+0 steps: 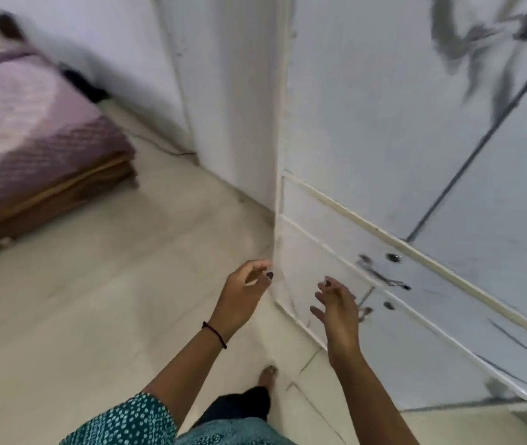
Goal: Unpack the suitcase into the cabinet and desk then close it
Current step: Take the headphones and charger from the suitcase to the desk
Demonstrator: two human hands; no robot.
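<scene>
Cabinet (384,123): white, doors closed, at right
Left hand (244,293): fingers loosely curled, holding nothing, beside the cabinet's lower corner
Right hand (336,308): fingers relaxed and apart, empty, before a lower panel (313,252)
Bed (31,139): purple cover, far left

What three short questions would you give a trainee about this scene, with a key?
1. True or false: the left hand holds a folded shirt.
2. The cover on the bed is: A green, B purple, C black.
3. Short answer: are the lower doors of the cabinet, in front of the right hand, open or shut?
Key: 1 false, it holds nothing; 2 B; 3 shut.
</scene>
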